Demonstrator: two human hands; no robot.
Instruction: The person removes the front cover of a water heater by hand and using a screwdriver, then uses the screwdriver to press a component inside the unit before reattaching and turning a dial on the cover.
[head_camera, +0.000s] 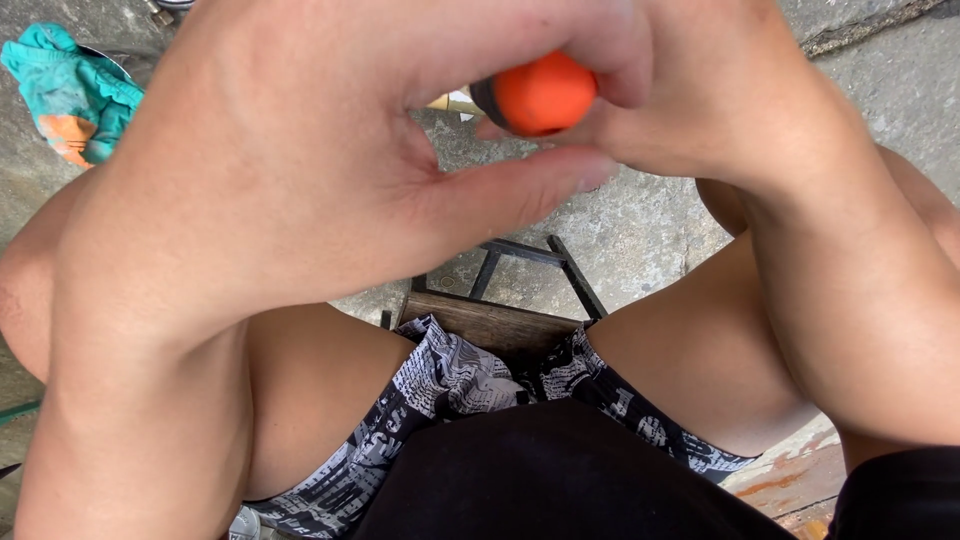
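Both hands are closing on the orange handle (543, 92) above the wooden stool (490, 322): left hand (280, 170) and right hand (720, 100) are gripping it; I'm judging a turn needs firmer hold.

Under us we see a grey concrete floor (650, 230), rough and stained. On it stands a dark wooden stool (490, 320) (only its seat edge and some bars are visible), and a teal cloth (65, 90) with an orange patch lies at the far left.
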